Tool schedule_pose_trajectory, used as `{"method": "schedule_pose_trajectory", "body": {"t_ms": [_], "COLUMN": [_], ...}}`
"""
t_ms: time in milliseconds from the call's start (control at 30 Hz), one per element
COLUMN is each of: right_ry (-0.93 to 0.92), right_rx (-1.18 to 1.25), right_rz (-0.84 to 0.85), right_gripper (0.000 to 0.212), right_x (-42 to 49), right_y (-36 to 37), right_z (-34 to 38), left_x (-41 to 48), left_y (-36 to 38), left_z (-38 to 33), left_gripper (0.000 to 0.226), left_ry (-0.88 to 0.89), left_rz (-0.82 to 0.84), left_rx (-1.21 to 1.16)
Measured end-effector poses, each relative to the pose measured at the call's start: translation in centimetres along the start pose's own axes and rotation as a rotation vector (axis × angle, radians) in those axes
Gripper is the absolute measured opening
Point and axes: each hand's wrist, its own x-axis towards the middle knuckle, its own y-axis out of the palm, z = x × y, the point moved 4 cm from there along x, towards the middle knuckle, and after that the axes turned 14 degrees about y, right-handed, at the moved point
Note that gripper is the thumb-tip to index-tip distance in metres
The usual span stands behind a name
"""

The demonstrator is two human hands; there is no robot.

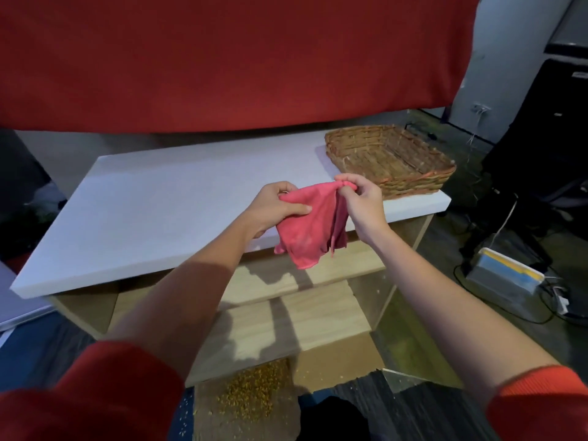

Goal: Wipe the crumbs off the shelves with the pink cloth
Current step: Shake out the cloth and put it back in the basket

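Both hands hold the pink cloth in the air, above the front edge of the white top board. My left hand grips its left side, thumb lying over the fabric. My right hand pinches the top right corner between the fingertips. The cloth hangs down crumpled between them. Below the board are two light wooden shelves, partly in my arms' shadow. A pile of yellow-brown crumbs lies on brown cardboard on the floor in front of the shelves.
A woven wicker basket stands at the right end of the white top. A red cloth backdrop hangs behind. To the right on the floor are cables, a silver box and dark equipment.
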Motion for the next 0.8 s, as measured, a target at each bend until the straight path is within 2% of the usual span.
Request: {"method": "schedule_pose_trajectory", "body": {"t_ms": [100,267,333,400,600,700,800], "right_ry": [-0.081,-0.262,-0.252,-0.218,-0.031,0.005,0.004], "right_rx": [0.015,-0.037,0.013,0.048,-0.121,-0.245,-0.469], "right_rz": [-0.005,-0.067,-0.103,-0.116,-0.105,-0.069,-0.007], "right_gripper": [0.024,0.026,0.033,0.038,0.04,0.021,0.034], "right_x": [3.3,9.2,11.6,14.4,21.9,24.1,25.5], "right_y": [-2.5,-7.1,-8.8,-10.1,-12.1,-12.2,-12.3], "right_z": [2.3,5.9,7.1,8.0,8.6,8.0,7.1], "left_x": [4.1,10.8,13.2,15.5,20.6,21.8,23.1], "left_y": [2.1,4.9,5.9,6.8,9.5,11.2,12.4], "left_z": [-2.2,-5.3,-6.3,-6.7,-5.1,-4.4,-3.2], "left_gripper": [0.027,0.011,0.008,0.015,0.043,0.03,0.025], "left_ry": [0.06,0.068,0.071,0.047,-0.073,-0.061,-0.01], "left_rz": [-0.005,0.183,0.147,0.062,-0.214,-0.221,-0.205], "left_rx": [0.012,0.256,0.173,0.083,-0.203,-0.158,0.003]}}
